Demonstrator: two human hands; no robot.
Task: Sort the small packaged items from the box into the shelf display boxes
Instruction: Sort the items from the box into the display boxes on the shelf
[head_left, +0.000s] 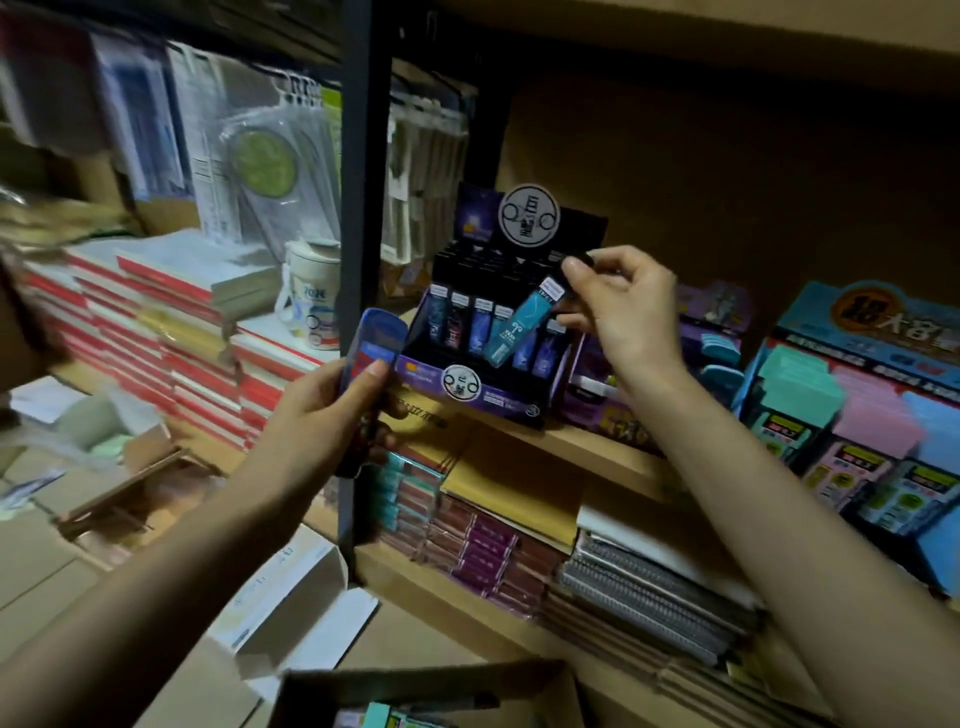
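- The teal packet (522, 327) is pinched at its top by the right hand (623, 306), tilted over the purple display box (498, 402).
- A blue packet (374, 343) is gripped by the left hand (322, 410).
- If lowered aslant, neighbouring packets could be toppled.

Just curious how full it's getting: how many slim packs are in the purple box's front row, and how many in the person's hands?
Upright slim packs in the front row of the purple cardboard display box: 6
Tilted teal slim pack pinched by the right hand: 1
Blue slim pack gripped by the left hand: 1
Total: 8
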